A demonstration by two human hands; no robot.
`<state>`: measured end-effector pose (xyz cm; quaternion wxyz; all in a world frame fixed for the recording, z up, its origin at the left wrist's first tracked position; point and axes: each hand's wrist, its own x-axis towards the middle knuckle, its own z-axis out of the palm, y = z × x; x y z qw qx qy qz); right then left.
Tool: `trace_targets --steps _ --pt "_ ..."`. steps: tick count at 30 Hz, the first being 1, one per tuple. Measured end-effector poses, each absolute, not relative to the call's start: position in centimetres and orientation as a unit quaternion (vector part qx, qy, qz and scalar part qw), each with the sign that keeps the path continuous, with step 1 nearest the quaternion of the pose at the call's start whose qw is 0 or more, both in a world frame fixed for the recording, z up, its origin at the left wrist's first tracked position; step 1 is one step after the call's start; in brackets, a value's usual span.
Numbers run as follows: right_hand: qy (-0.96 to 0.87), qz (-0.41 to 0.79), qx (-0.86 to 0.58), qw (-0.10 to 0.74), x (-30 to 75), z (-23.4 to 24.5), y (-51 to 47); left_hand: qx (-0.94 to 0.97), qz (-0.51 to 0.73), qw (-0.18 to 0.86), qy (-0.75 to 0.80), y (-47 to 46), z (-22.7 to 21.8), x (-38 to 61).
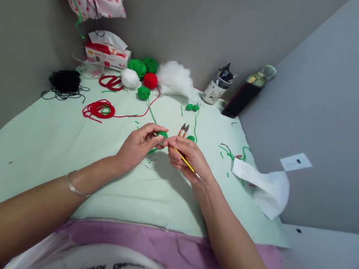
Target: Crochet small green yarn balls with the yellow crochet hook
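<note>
A small green crocheted piece (162, 135) is pinched between the thumb and fingers of my left hand (138, 145). My right hand (187, 155) grips a crochet hook with a yellow handle (184, 158), its tip at the green piece. Green and white yarn trails from beneath my left hand. Just beyond my right hand lie orange thread snips (183, 130), blades pointing away. Another small green piece (191, 138) rests beside the snips, partly covered by my fingers. Two small green balls (192, 107) joined to yarn lie farther back.
At the back stand a tissue box (107, 56), green yarn balls (137, 68), a red yarn ball (150, 81), white stuffing (175, 78), a pen cup (217, 89) and a dark bottle (245, 95). Red scissors (111, 82), coiled red cord (99, 108) and black yarn (65, 82) lie left; white paper (264, 189) right.
</note>
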<state>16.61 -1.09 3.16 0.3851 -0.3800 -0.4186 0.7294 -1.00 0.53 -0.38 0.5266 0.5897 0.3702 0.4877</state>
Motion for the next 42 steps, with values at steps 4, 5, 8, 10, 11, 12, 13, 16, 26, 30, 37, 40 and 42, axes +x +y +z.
trace_targets --steps 4,5,8,10,11,12,13,16,26,30,37,40,42 --pt "-0.519 0.609 -0.437 0.411 15.7 3.1 -2.2 0.574 0.471 0.559 0.369 0.7 -0.1 -0.9" --pt "-0.557 0.561 -0.451 0.414 15.5 3.0 -2.5 0.570 0.468 0.566 0.368 0.8 0.0 -0.9" --pt "-0.655 0.431 -0.473 0.402 14.9 2.8 -3.4 0.561 0.464 0.578 0.370 1.1 0.2 -1.0" --pt "-0.681 0.390 -0.475 0.398 14.7 2.8 -3.5 0.557 0.463 0.580 0.372 1.1 0.5 -1.1" --pt "-0.679 0.394 -0.473 0.401 14.7 2.8 -3.4 0.557 0.464 0.579 0.374 1.1 0.6 -1.2" --pt "-0.664 0.418 -0.467 0.408 14.7 2.8 -3.2 0.556 0.466 0.576 0.377 1.1 0.7 -1.2" --pt "-0.637 0.462 -0.458 0.413 14.8 2.8 -2.9 0.555 0.471 0.570 0.380 1.1 0.7 -1.3" --pt "-0.506 0.652 -0.409 0.390 15.4 3.0 -1.8 0.552 0.499 0.542 0.392 1.1 0.7 -1.4" --pt "-0.453 0.796 -0.294 0.274 16.4 3.3 -2.0 0.579 0.519 0.473 0.414 2.3 -0.7 -2.0" --pt "-0.456 0.728 -0.360 0.363 16.3 3.3 -1.7 0.595 0.504 0.472 0.411 1.9 -0.6 -1.6" --pt "-0.461 0.695 -0.402 0.379 16.1 2.8 -1.5 0.604 0.486 0.489 0.399 1.3 -0.3 -1.4" --pt "-0.454 0.696 -0.409 0.377 16.1 2.8 -1.4 0.610 0.481 0.497 0.386 1.1 0.0 -1.5" --pt "-0.448 0.698 -0.412 0.378 16.2 3.0 -1.3 0.616 0.479 0.501 0.374 1.1 0.1 -1.6"
